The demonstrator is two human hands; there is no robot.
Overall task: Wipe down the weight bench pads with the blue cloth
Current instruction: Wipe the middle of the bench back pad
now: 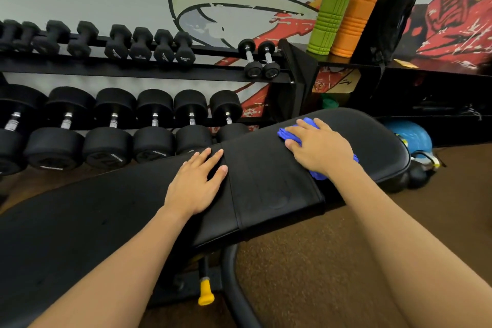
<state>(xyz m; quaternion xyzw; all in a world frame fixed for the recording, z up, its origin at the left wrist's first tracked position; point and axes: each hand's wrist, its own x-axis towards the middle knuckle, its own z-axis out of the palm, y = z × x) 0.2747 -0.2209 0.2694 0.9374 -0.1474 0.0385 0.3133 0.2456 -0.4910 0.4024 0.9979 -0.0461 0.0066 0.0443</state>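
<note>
I get one wide-angle head view, looking forward and down from close above the bench pads (266, 168), dumbbell rack (133, 72) at far left.

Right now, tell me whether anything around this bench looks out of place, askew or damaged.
Nothing looks spilled or broken. The bench pads look intact. Only a blue ball sits loose on the floor by the bench's end, while the dumbbells sit racked.
</note>
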